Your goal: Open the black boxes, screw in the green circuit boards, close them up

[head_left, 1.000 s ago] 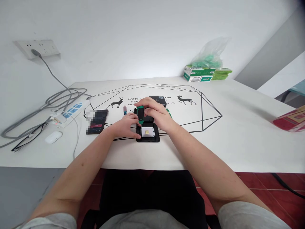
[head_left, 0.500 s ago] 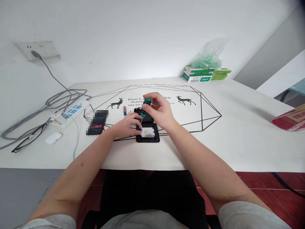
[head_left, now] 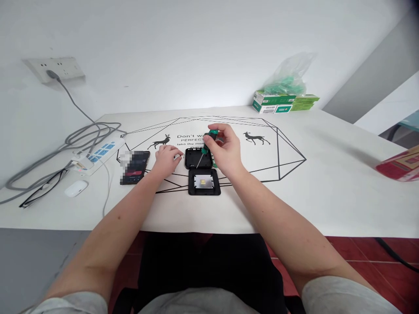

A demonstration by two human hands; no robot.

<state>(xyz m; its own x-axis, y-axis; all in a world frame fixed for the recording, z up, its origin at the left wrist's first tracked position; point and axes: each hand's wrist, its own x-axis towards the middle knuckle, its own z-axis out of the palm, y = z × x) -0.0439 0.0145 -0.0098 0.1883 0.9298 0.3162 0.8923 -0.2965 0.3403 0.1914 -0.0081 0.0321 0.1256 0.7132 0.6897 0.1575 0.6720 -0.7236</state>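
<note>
Framed base: black and square-cornered, flat on the desk (head_left: 232, 213); call it the landmark, the black base (head_left: 204, 192). Looks like light, stiff plastic; best lifted by its outer rim.
Plate: silvery metal plate (head_left: 208, 185) inside the base, with a yellowish patch (head_left: 203, 182) on it. Probably rigid and smooth; patch likely best left untouched.
Earbud-type case: white case (head_left: 76, 188), well left of the base; no mark readable.
Phone: dark phone (head_left: 135, 171), left of the base; screen partly pixelated, possibly a "12", rest too small.
Shell: hollow black shell (head_left: 199, 158), just beyond the base, edges touching or nearly so. Likely light and stiff; hold by the side walls.
Left hand: left hand (head_left: 168, 158), beyond and left of the base; fingers bent, slightly apart, nothing seen in them. Contact with desk unclear.
Screwdriver: green-and-black screwdriver (head_left: 204, 150), tilted above the shell, beyond the base; tip contact unclear. Probably light, rigid; grip the thick handle.
Right hand: right hand (head_left: 225, 150), beyond and right of the base; thumb and fingers closed round the handle.
Desk print: beyond the base, "Don't w…", "PERFECT", "take the mom…", partly covered.
Green boxes: green boxes (head_left: 274, 99), far beyond and right of the base; lettering illegible.
</note>
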